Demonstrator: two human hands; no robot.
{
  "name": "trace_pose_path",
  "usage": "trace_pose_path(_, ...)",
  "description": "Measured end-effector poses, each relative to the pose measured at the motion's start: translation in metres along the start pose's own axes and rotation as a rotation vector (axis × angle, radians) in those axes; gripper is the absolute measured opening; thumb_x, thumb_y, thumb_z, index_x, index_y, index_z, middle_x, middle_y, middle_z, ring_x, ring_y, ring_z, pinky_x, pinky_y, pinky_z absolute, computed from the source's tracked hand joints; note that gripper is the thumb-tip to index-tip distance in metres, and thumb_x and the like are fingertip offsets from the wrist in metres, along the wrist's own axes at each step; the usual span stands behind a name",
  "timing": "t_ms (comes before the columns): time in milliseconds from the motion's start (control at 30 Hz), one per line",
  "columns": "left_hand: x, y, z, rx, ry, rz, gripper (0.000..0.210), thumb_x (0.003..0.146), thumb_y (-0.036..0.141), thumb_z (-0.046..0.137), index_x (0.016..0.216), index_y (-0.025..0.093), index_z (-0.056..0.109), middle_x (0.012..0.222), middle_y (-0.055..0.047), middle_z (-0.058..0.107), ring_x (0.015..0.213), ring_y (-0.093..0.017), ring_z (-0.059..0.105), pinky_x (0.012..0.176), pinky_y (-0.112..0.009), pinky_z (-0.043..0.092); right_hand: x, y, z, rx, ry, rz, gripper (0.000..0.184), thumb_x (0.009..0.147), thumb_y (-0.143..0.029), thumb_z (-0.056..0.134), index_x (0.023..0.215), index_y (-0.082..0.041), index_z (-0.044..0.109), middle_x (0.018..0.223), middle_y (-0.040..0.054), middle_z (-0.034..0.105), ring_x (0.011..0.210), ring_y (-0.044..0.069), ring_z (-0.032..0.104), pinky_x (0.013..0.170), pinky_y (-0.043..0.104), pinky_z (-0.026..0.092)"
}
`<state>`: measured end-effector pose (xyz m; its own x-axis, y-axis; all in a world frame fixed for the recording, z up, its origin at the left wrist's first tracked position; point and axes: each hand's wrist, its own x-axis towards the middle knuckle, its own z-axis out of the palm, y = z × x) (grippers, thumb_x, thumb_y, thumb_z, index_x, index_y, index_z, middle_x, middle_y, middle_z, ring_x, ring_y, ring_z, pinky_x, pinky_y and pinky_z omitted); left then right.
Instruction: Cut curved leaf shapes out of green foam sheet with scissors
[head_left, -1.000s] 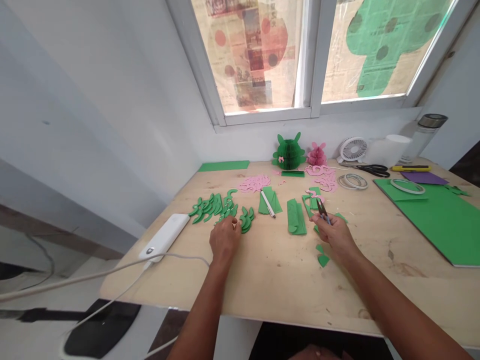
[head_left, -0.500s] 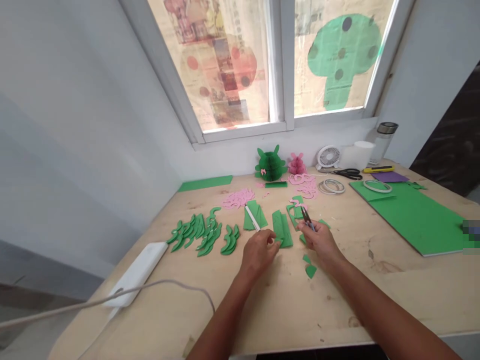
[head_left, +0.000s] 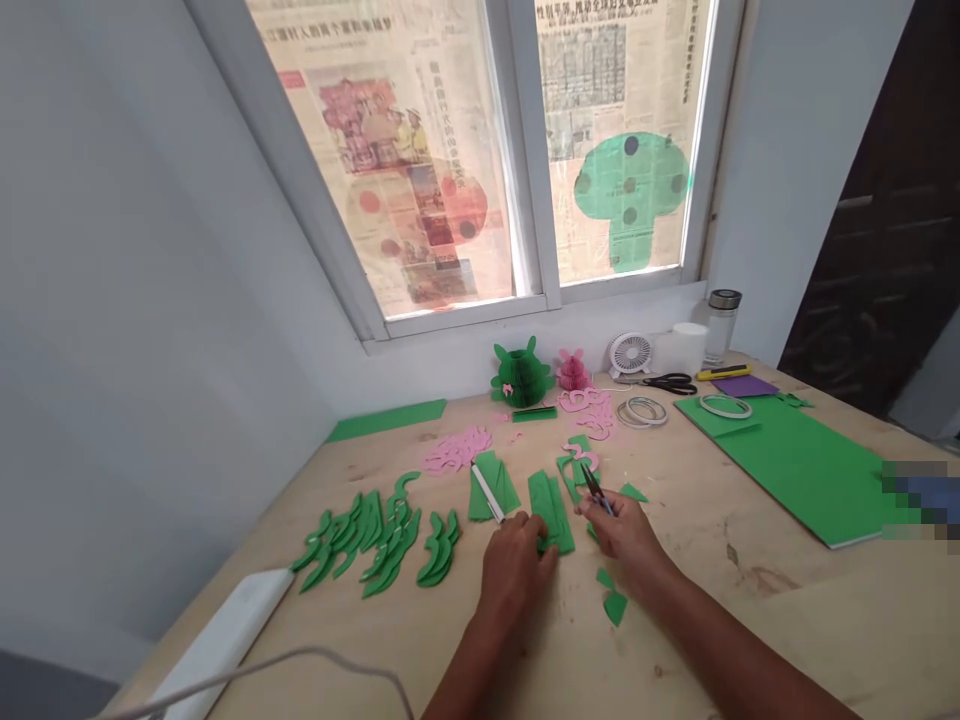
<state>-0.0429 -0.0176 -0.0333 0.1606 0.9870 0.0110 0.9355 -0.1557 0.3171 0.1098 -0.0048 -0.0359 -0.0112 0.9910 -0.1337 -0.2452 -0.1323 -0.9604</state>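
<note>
My right hand (head_left: pixel 630 540) is closed round small thread snips (head_left: pixel 595 487) with dark pointed blades, tips up and to the left. The blades lie over green paper scraps and a curved pink cutout (head_left: pixel 583 457). My left hand (head_left: pixel 516 565) is curled at the lower left edge of folded green paper strips (head_left: pixel 551 512), thumb and finger on the paper. Just beyond its knuckles a white pen (head_left: pixel 489 493) lies on another green paper stack (head_left: pixel 504 480). Small green offcuts (head_left: pixel 615 606) lie between my forearms.
Stacks of wavy green cutouts (head_left: pixel 397 550) lie left, with pink cutouts (head_left: pixel 457 450) behind. Green (head_left: pixel 523 378) and pink (head_left: pixel 574 370) honeycomb paper figures, a fan (head_left: pixel 630 353) and black-handled scissors (head_left: pixel 671 383) line the back. A green sheet (head_left: pixel 795 480) lies right; a cable (head_left: pixel 315 652) crosses the left front.
The view has tilted up, so the table sits lower in it. My left hand has come down onto the green strips. My right hand keeps hold of the snips.
</note>
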Motion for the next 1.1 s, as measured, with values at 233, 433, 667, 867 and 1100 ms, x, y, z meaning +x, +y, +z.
trace_pose_path(233,-0.003,-0.003,0.0,-0.065,0.032,-0.016,0.014,0.076,0.023,0.054,0.089,0.021,0.058,0.096,-0.005,0.06,0.093,-0.019,0.055,0.073,-0.026,0.037,0.002,0.002,-0.001,-0.018,0.01,0.001,0.032,0.059,-0.045,0.067,0.066,-0.015,0.057,0.037,-0.0132,0.023,0.034,0.004,0.014,0.036,0.021,0.007)
trace_pose_path(433,-0.003,-0.002,0.003,0.004,0.041,-0.003,0.02,0.075,0.025,0.054,0.094,0.021,0.059,0.097,-0.006,0.06,0.094,-0.021,0.055,0.075,-0.029,0.036,-0.002,-0.003,0.0,-0.022,0.029,0.003,0.034,0.06,-0.046,0.067,0.067,-0.014,0.057,0.038,-0.0132,0.022,0.035,0.004,0.014,0.038,0.021,0.008)
trace_pose_path(667,-0.004,-0.003,0.003,0.035,0.011,0.001,0.013,0.076,0.025,0.052,0.085,0.02,0.059,0.093,-0.007,0.061,0.093,-0.022,0.055,0.076,-0.03,0.037,-0.005,-0.006,-0.001,-0.023,0.016,0.028,0.039,0.056,-0.049,0.069,0.068,-0.014,0.058,0.038,-0.0135,0.021,0.035,0.004,0.014,0.037,0.021,0.008)
trace_pose_path(867,-0.006,-0.005,0.002,0.045,0.015,0.004,0.013,0.075,0.025,0.052,0.085,0.021,0.06,0.093,-0.007,0.06,0.093,-0.022,0.054,0.075,-0.031,0.038,-0.006,-0.01,0.0,-0.031,0.014,0.038,0.039,0.054,-0.049,0.072,0.066,-0.014,0.058,0.04,-0.0127,0.022,0.037,0.004,0.014,0.036,0.021,0.009)
trace_pose_path(1100,-0.009,-0.014,-0.008,0.049,-0.041,-0.008,0.011,0.072,0.026,0.055,0.08,0.02,0.06,0.089,-0.006,0.062,0.088,-0.021,0.056,0.068,-0.029,0.038,-0.008,-0.011,-0.001,-0.03,0.01,0.046,0.039,0.057,-0.048,0.073,0.068,-0.013,0.059,0.041,-0.0126,0.021,0.039,0.004,0.013,0.037,0.021,0.009)
